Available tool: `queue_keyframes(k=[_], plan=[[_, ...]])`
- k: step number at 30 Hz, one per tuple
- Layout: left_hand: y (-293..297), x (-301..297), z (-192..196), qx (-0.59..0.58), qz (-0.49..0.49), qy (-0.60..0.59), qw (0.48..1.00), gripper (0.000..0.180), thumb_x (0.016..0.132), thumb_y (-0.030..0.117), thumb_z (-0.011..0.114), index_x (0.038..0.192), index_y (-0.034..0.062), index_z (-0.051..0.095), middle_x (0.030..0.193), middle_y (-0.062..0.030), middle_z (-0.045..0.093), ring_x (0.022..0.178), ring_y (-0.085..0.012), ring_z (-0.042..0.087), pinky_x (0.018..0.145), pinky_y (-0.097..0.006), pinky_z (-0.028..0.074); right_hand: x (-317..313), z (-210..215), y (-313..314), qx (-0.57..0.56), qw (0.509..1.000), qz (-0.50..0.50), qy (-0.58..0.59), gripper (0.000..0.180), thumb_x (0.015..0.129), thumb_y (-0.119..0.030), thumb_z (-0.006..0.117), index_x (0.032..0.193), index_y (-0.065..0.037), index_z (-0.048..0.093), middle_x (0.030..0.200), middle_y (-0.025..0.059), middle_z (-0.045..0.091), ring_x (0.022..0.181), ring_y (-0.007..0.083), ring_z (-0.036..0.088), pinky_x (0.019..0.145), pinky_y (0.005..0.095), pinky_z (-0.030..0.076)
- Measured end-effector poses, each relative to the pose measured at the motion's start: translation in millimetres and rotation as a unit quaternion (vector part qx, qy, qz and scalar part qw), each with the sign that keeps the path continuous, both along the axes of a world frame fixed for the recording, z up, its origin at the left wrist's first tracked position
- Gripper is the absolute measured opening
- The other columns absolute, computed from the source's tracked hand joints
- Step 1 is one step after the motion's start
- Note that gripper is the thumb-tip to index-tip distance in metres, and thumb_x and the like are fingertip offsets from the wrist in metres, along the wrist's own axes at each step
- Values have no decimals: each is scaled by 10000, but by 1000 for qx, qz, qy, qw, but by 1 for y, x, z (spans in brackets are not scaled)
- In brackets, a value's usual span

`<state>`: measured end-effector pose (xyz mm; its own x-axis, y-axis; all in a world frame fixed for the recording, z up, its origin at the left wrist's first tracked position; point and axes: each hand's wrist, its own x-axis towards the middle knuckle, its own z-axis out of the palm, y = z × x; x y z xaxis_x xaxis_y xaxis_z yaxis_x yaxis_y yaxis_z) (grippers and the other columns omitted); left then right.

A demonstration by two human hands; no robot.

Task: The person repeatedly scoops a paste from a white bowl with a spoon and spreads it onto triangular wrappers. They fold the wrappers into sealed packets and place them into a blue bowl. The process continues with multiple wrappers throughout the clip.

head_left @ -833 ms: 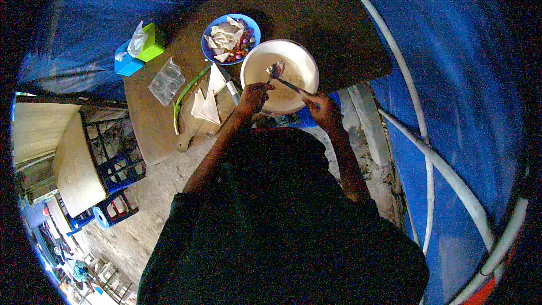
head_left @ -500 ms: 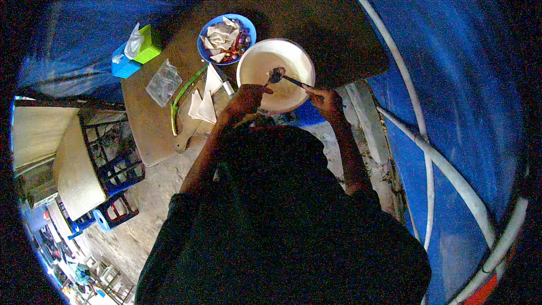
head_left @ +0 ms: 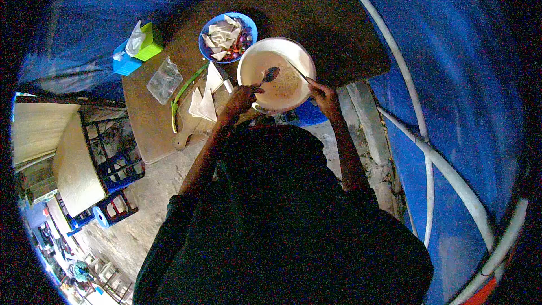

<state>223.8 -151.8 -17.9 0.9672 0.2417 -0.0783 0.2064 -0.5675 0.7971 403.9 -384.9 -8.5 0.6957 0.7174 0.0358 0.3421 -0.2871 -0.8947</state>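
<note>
status, white bowl: on table at near edge, right of the cutting board. holds pale brownish mix; composition n/a, too grainy to tell.

left hand: at bowl's near left rim, fingers curled round handle of spoon; exact finger pos. cannot be told. spoon head sits over the mix, dark inside.

right hand: at bowl's right rim, thumb & fingers appear to pinch a thin utensil, tip pointing far left over bowl; type of tip unclear.

change vs. prev. frames: utensil tip was at spoon head; now withdrawn toward far right side of bowl, w/ visible gap btwn the two. pale stuff seen at spoon head earlier no longer shows there. meaning (judgement): contact btwn utensil & spoon is broken, spoon prob. scraped off, so each hand can move independently.

surroundings, unchanged: blue bowl w/ pale folded sheets and red/purple chopped bits, far left of white bowl; knife, triangular sheets & green stalk left; clear plastic bag farther left.
</note>
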Motion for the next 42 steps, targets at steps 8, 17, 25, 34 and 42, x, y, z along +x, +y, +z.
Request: queue_keyframes(k=[8, 17, 25, 34, 42], plan=[[-14, 16, -29, -369, 119, -63, 920, 190, 890, 135, 501, 935, 35, 657, 588, 37, 498, 441, -52, 405, 393, -214, 307, -39, 14, 13, -20, 996, 76, -44, 279, 879, -117, 554, 1147, -109, 631, 704, 79, 592, 629, 99, 502, 590, 245, 414], [-19, 17, -18, -196, 105, -97, 970, 191, 905, 148, 487, 928, 46, 646, 608, 36, 505, 465, -89, 444, 413, -240, 352, -36, 1, 10, -55, 990, 0, -127, 268, 900, -133, 513, 1142, -119, 630, 876, 166, 642, 747, 247, 617, 698, 320, 462], [-31, 4, 21, -570, 247, -26, 783, 121, 905, 193, 524, 943, 108, 600, 709, 29, 538, 578, -125, 500, 497, -269, 423, -26, -2, 14, -12, 991, -17, -130, 246, 910, -140, 513, 1112, -82, 641, 921, 166, 651, 771, 226, 627, 688, 309, 467], [-24, 8, 13, -555, 152, 26, 817, 137, 897, 247, 541, 892, 110, 545, 690, 45, 495, 568, -94, 466, 482, -258, 384, -40, 20, 15, -23, 991, 49, -125, 252, 879, -158, 556, 1109, -125, 651, 691, 137, 579, 635, 210, 569, 597, 298, 433], [-6, 18, -39, 52, -71, -130, 988, 98, 879, 137, 521, 886, 44, 551, 665, 22, 533, 504, -92, 483, 422, -254, 388, -28, 20, 8, -68, 985, 52, -150, 256, 890, -179, 551, 1126, -152, 644, 754, 157, 623, 642, 239, 586, 588, 314, 439]])
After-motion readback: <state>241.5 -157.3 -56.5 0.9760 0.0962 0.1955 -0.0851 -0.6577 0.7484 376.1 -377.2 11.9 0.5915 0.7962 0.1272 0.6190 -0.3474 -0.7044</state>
